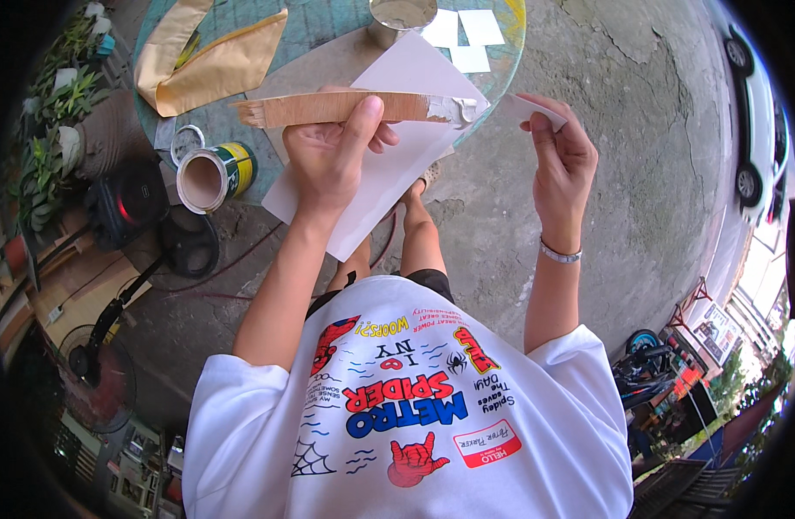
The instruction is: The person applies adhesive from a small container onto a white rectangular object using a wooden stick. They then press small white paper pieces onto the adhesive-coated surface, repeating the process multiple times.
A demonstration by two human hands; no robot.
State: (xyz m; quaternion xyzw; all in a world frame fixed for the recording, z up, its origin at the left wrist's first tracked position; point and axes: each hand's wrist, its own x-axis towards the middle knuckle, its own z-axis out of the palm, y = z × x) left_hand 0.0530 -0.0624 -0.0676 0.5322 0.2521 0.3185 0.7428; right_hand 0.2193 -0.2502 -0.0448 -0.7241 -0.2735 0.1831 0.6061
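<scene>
Nearby, open paint can (205, 179) w/ beige paint; left hand (332, 147) grips brush (345, 108).

We are seeing open air over bare concrete ground (640, 173) to the right of the right hand (560, 147), giving free passage there. Ahead, the round table (501, 52) is crowding the way with a metal can (401, 19) and white paper squares (464, 35). To the left, an open paint tin (214, 176), folded brown paper (209, 60) and potted plants (60, 130) are blocking the table's edge.
</scene>
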